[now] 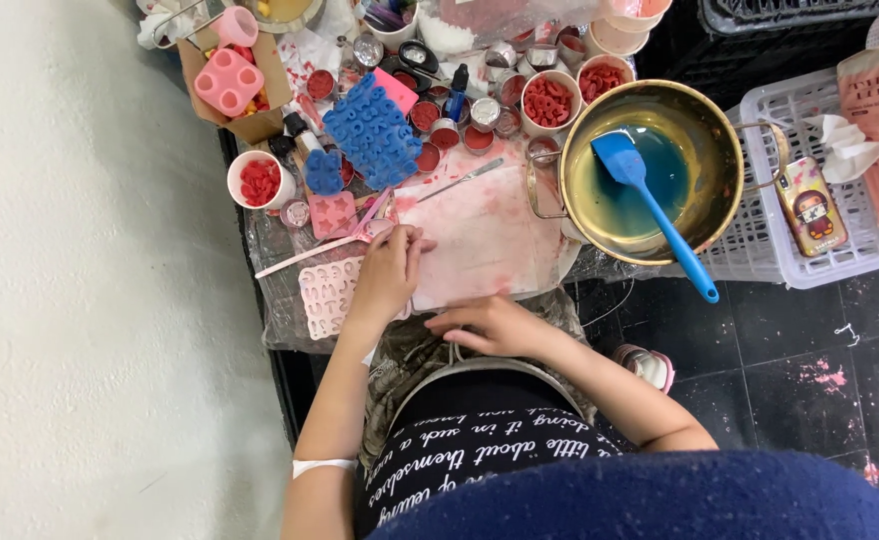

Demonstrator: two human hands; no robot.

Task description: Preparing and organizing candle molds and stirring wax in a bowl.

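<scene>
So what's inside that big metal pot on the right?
The metal pot holds blue-green liquid and a blue spatula, its handle over the rim. The liquid hides the blade's underside and the pot's bottom.

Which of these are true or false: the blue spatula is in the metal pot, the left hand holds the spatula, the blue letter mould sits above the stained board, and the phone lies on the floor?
1. The blue silicone spatula rests in the round metal pot. True.
2. The left hand holds the spatula. False: it rests at the edge of the pink-stained white board.
3. The blue silicone letter mould lies beyond the board. True.
4. The phone in a cartoon case lies on the floor. False: it lies on the white plastic basket.
</scene>
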